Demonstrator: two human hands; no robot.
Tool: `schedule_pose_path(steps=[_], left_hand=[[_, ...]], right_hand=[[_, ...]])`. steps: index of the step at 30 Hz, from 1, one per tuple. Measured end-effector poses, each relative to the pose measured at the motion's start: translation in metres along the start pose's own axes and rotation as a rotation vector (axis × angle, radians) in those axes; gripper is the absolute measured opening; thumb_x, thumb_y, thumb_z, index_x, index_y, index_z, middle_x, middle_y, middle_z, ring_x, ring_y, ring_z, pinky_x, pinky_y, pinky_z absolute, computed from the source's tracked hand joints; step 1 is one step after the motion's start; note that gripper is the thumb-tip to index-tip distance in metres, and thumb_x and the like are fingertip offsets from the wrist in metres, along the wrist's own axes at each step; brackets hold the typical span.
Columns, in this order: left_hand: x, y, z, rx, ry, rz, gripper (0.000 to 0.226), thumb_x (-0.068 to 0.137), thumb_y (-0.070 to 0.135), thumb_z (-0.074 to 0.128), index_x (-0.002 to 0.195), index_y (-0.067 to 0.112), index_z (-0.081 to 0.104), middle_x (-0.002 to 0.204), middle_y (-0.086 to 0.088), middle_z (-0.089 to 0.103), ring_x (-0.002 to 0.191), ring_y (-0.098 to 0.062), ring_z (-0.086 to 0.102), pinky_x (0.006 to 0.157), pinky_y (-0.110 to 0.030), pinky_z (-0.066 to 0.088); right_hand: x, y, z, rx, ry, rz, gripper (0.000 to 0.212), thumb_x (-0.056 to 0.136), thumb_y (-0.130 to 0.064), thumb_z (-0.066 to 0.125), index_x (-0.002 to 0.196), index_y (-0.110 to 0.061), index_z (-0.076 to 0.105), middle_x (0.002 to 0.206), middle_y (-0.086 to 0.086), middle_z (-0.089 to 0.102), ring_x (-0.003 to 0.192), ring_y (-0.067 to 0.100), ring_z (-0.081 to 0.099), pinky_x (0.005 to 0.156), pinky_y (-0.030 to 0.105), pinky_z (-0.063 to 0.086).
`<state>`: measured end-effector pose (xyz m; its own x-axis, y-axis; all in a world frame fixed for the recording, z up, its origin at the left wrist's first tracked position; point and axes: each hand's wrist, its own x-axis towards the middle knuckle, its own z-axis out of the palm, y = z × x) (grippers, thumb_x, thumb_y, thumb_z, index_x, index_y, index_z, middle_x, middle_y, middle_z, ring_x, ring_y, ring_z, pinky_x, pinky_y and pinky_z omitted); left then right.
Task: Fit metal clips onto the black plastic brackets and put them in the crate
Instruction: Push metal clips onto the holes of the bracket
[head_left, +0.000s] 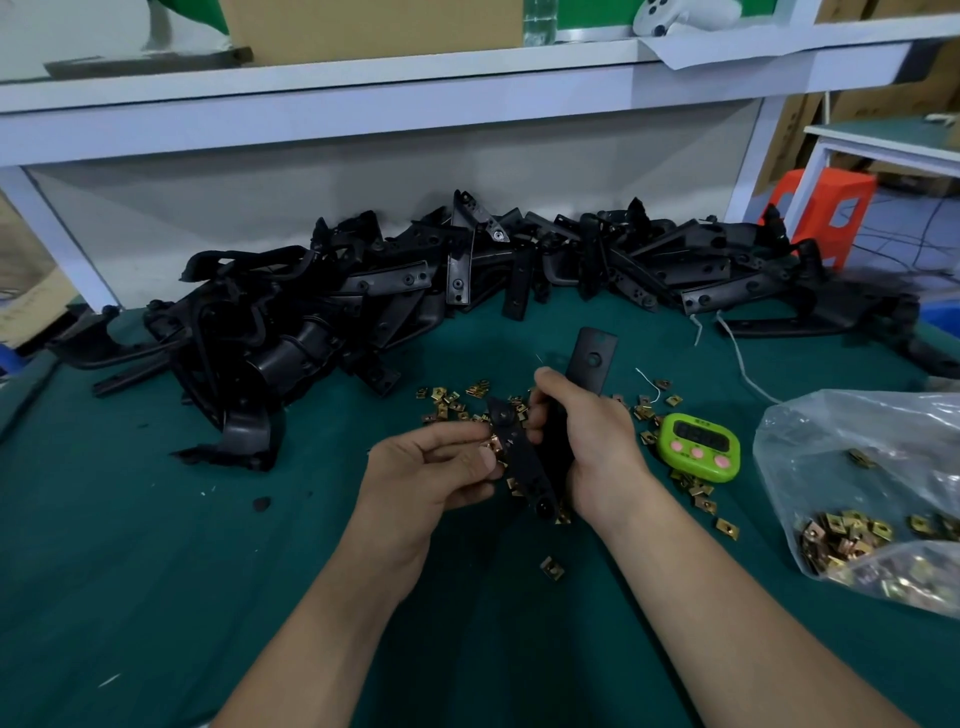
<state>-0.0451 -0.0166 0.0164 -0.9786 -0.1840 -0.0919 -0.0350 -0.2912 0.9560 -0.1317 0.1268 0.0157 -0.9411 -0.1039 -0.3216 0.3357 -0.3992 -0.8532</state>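
Looks forward and down from head height, wide-angled, close over the dark green worktop (130, 571), facing the white shelf (363, 78) at its far edge.

The dark green worktop (130, 571) carries a lime-green timer (698, 445) towards its right side. Behind the timer and far off to its left, a long heap of black brackets (395, 291) runs along the back edge. Loose metal clips (452, 400) lie scattered left of the timer and around it. Just right of it slumps a clear bag (883, 467) with more clips inside. A white cord (743, 364) trails behind it.
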Motion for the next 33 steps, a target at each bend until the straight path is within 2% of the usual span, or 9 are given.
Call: schedule_pose_path(steps=[5, 11, 14, 16, 19, 23, 28, 31, 33], left_hand=[[-0.0001, -0.0002, -0.0004, 0.018, -0.014, -0.036, 0.022, 0.060, 0.013, 0.084, 0.081, 0.019, 0.083, 0.074, -0.011, 0.074, 0.065, -0.018, 0.072, 0.058, -0.023, 0.058], [-0.0009, -0.0019, 0.0006, 0.097, -0.049, -0.044, 0.024, 0.057, 0.018, 0.084, 0.081, 0.018, 0.083, 0.075, -0.009, 0.075, 0.063, -0.017, 0.072, 0.057, -0.022, 0.057], [-0.0014, -0.0016, 0.0010, 0.089, -0.082, -0.032, 0.027, 0.060, 0.018, 0.086, 0.087, 0.020, 0.083, 0.079, -0.008, 0.076, 0.066, -0.016, 0.072, 0.060, -0.022, 0.057], [-0.0008, -0.0013, 0.0007, 0.055, -0.121, -0.037, 0.035, 0.063, 0.010, 0.091, 0.095, 0.021, 0.083, 0.086, -0.009, 0.077, 0.072, -0.015, 0.073, 0.063, -0.022, 0.057], [0.0002, -0.0003, -0.0005, -0.025, -0.174, -0.057, 0.042, 0.069, 0.000, 0.084, 0.103, 0.023, 0.082, 0.090, -0.009, 0.077, 0.076, -0.014, 0.072, 0.065, -0.023, 0.058], [-0.0006, 0.0005, 0.0001, -0.044, -0.199, -0.056, 0.041, 0.070, 0.005, 0.077, 0.106, 0.024, 0.081, 0.093, -0.011, 0.077, 0.077, -0.015, 0.072, 0.065, -0.022, 0.058], [-0.0006, -0.0004, -0.0004, -0.037, -0.170, -0.058, 0.027, 0.077, 0.014, 0.075, 0.103, 0.016, 0.081, 0.100, -0.016, 0.077, 0.077, -0.016, 0.072, 0.066, -0.024, 0.058], [-0.0003, -0.0011, 0.0014, 0.000, -0.087, -0.051, 0.026, 0.067, 0.019, 0.081, 0.092, 0.014, 0.083, 0.085, -0.009, 0.077, 0.070, -0.013, 0.070, 0.063, -0.022, 0.057], [0.0016, -0.0011, -0.0009, 0.003, 0.021, -0.060, 0.023, 0.064, 0.015, 0.084, 0.086, 0.012, 0.082, 0.081, -0.010, 0.076, 0.068, -0.016, 0.070, 0.062, -0.022, 0.057]], right_hand=[[-0.0001, 0.0013, 0.0011, -0.042, -0.004, -0.026, 0.029, 0.088, -0.028, 0.075, 0.065, -0.013, 0.067, 0.058, 0.004, 0.060, 0.047, 0.018, 0.053, 0.049, 0.028, 0.047], [-0.0007, 0.0050, 0.0034, -0.117, -0.022, -0.088, 0.029, 0.089, -0.027, 0.074, 0.066, -0.012, 0.065, 0.057, 0.005, 0.060, 0.044, 0.018, 0.052, 0.044, 0.025, 0.045], [-0.0006, 0.0050, 0.0043, -0.134, -0.013, -0.098, 0.027, 0.089, -0.028, 0.075, 0.069, -0.011, 0.065, 0.057, 0.004, 0.060, 0.045, 0.017, 0.052, 0.044, 0.026, 0.045], [-0.0016, 0.0047, 0.0050, -0.114, -0.017, -0.078, 0.028, 0.089, -0.028, 0.075, 0.067, -0.012, 0.066, 0.057, 0.004, 0.060, 0.045, 0.017, 0.052, 0.043, 0.025, 0.045], [-0.0027, 0.0034, 0.0050, -0.068, -0.019, -0.035, 0.033, 0.089, -0.026, 0.075, 0.059, -0.014, 0.067, 0.057, 0.005, 0.059, 0.044, 0.016, 0.052, 0.044, 0.025, 0.045], [-0.0037, 0.0026, 0.0049, -0.060, -0.022, -0.028, 0.031, 0.090, -0.026, 0.074, 0.064, -0.012, 0.066, 0.057, 0.004, 0.059, 0.045, 0.017, 0.051, 0.048, 0.027, 0.045], [-0.0032, 0.0036, 0.0042, -0.094, -0.006, -0.043, 0.025, 0.089, -0.029, 0.075, 0.077, -0.009, 0.065, 0.059, 0.005, 0.060, 0.045, 0.018, 0.052, 0.045, 0.027, 0.047], [-0.0030, 0.0040, 0.0053, -0.093, -0.014, -0.041, 0.025, 0.089, -0.029, 0.075, 0.079, -0.008, 0.065, 0.059, 0.006, 0.059, 0.045, 0.018, 0.053, 0.043, 0.026, 0.046], [-0.0024, 0.0015, 0.0043, -0.030, 0.005, -0.042, 0.024, 0.088, -0.026, 0.076, 0.077, -0.007, 0.065, 0.057, 0.006, 0.060, 0.043, 0.017, 0.052, 0.042, 0.024, 0.046]])
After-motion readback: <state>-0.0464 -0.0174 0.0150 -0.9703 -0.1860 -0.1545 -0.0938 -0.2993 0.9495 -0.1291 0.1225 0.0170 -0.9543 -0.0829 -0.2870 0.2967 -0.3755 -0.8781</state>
